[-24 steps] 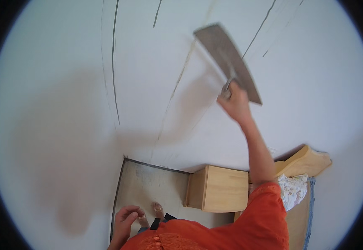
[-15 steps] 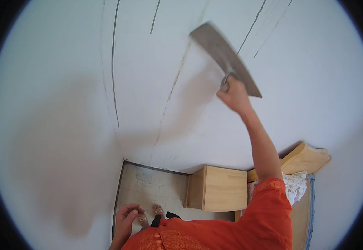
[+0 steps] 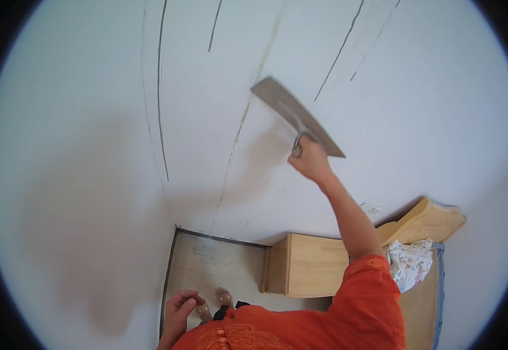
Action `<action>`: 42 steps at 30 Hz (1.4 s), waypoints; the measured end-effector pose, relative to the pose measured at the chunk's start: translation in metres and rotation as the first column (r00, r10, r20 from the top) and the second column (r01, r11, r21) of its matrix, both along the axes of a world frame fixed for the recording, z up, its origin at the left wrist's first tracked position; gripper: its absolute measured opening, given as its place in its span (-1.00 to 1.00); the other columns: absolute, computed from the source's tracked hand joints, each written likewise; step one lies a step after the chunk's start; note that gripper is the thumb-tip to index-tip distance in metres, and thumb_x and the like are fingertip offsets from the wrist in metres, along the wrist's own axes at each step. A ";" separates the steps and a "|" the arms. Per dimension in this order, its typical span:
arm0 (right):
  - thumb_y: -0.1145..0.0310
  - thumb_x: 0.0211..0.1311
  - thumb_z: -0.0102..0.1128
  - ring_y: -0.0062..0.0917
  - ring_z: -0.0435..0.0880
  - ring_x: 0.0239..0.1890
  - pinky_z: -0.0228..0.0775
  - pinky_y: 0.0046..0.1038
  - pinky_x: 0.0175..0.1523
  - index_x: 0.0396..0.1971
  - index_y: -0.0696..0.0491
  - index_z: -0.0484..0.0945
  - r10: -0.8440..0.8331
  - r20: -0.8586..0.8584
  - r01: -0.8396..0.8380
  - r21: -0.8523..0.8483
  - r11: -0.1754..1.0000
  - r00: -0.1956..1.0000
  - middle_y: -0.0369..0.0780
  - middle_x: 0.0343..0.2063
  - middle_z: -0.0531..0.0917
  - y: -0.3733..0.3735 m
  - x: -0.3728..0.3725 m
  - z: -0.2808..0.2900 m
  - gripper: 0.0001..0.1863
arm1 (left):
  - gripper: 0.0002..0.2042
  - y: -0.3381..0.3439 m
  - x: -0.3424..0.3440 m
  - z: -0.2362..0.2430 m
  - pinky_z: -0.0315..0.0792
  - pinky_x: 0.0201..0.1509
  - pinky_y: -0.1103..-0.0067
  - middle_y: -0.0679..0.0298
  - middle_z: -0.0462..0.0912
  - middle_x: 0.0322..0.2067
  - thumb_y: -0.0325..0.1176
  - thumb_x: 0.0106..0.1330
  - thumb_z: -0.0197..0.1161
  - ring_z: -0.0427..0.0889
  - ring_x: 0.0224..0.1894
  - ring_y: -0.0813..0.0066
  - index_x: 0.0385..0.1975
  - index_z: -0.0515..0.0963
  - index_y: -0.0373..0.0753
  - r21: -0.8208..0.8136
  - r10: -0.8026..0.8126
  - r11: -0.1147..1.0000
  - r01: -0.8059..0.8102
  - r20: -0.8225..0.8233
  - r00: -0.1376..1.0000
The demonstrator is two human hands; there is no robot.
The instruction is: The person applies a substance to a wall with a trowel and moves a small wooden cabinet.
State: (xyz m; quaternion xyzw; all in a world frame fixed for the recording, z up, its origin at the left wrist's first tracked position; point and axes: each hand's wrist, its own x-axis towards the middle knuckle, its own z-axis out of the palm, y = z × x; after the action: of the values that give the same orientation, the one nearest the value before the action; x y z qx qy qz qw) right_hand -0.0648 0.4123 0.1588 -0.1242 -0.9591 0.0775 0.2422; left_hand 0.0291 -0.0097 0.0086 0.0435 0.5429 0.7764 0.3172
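Note:
My right hand (image 3: pixel 312 160) is raised to the white wall (image 3: pixel 207 116), fingers wrapped round the handle of a finishing trowel (image 3: pixel 280 102). The trowel's long grey metal blade slants from upper left to lower right against or close to the wall; any gap cannot be made out. Its upper left end crosses a faint, rough vertical line (image 3: pixel 243 114) on the wall. Low down beside my body hangs my left hand (image 3: pixel 179 309), its fingers loosely bent, the thumb apart from them, and no object visible in it.
Several dark lines (image 3: pixel 159 87) run down the wall. Below stand a light wooden cabinet (image 3: pixel 318 265) and a bed with a curved wooden headboard (image 3: pixel 423 221) and patterned cloth (image 3: pixel 410 262). A wall socket (image 3: pixel 372 208) sits above them. My feet (image 3: pixel 224 296) are on the tiled floor (image 3: pixel 207 256).
My right hand has drawn the trowel downward and a little left along the wall. The socket beside my forearm has come into view. My left hand has hardly moved.

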 end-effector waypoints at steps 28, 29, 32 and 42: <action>0.41 -0.28 0.12 -0.13 0.51 -0.51 0.35 -0.23 -0.37 -0.58 0.20 0.38 0.031 0.047 -0.028 -0.050 0.998 0.998 0.00 -0.64 0.52 -0.004 -0.001 -0.017 -0.79 | -0.78 -0.003 0.003 0.006 0.35 -0.05 0.48 0.15 0.56 -0.41 -0.45 0.10 0.09 0.52 -0.27 0.40 -0.25 0.44 -0.37 -0.065 0.023 0.998 -0.019 0.057 0.998; 0.41 -0.27 0.12 -0.12 0.51 -0.50 0.34 -0.24 -0.36 -0.58 0.19 0.38 0.015 0.050 -0.012 -0.053 0.999 0.999 0.00 -0.63 0.52 -0.001 -0.002 -0.016 -0.79 | -0.78 -0.003 0.005 0.006 0.35 -0.06 0.48 0.15 0.56 -0.42 -0.45 0.10 0.09 0.52 -0.27 0.40 -0.25 0.44 -0.37 -0.072 0.025 0.997 -0.020 0.064 0.998; 0.41 -0.27 0.11 -0.11 0.50 -0.49 0.32 -0.23 -0.35 -0.57 0.19 0.37 0.007 0.103 0.000 -0.069 0.998 0.995 0.00 -0.63 0.51 0.000 0.004 -0.027 -0.79 | -0.77 0.000 0.002 0.005 0.34 -0.05 0.48 0.17 0.56 -0.44 -0.45 0.09 0.09 0.53 -0.28 0.40 -0.25 0.44 -0.37 -0.035 0.009 0.999 -0.008 0.054 0.998; 0.39 -0.21 0.13 -0.11 0.49 -0.50 0.32 -0.26 -0.40 -0.46 0.15 0.37 0.012 -0.313 0.003 0.047 0.999 0.950 -0.01 -0.59 0.51 0.014 0.052 0.091 -0.75 | -0.76 0.005 0.000 0.008 0.41 -0.14 0.51 0.17 0.56 -0.38 -0.37 0.14 0.12 0.54 -0.29 0.41 -0.23 0.47 -0.34 -0.090 -0.021 0.996 0.019 -0.023 0.999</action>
State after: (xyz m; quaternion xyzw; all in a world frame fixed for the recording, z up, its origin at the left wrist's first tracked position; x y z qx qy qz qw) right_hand -0.0131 0.4259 0.2502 -0.1025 -0.9104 0.0742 0.3940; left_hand 0.0294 -0.0046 0.0165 0.0441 0.5807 0.7472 0.3201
